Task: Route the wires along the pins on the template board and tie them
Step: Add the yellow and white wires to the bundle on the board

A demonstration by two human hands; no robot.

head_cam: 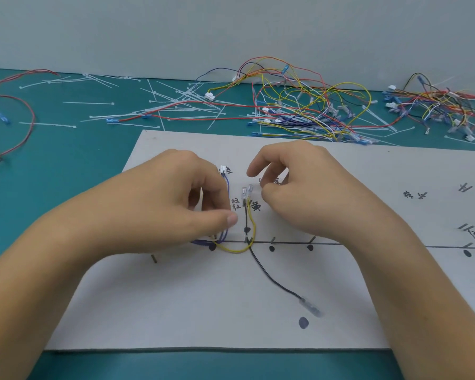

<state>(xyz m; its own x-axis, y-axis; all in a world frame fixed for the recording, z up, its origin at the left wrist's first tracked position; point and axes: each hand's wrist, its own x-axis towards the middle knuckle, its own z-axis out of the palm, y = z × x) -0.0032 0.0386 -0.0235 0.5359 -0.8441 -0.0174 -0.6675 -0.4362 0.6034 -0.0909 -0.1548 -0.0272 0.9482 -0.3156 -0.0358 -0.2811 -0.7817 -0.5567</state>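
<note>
A pale, smooth wall fills the back, and below it lies a matte teal table mat. On the mat sits the template board, a flat grey-white rectangular sheet inked with a ruled line, black dots and handwritten characters. Both hands are over its middle. The left hand is curled tight, thumb pressed toward the fingers, pinching the thin blue wires that run down from a small white connector. The right hand hovers with fingers bent, thumb tip just beside two clear terminal sleeves; whether it grips anything, I can't tell. Behind the board, a glossy tangle of red, yellow and blue loose wires sprawls across the mat, with stiff white cable ties scattered beside it. On the board, a black wire snakes toward the near edge, ending in a clear sleeve. A yellow wire loops under the ruled line. A slim pin stands at the left.
</note>
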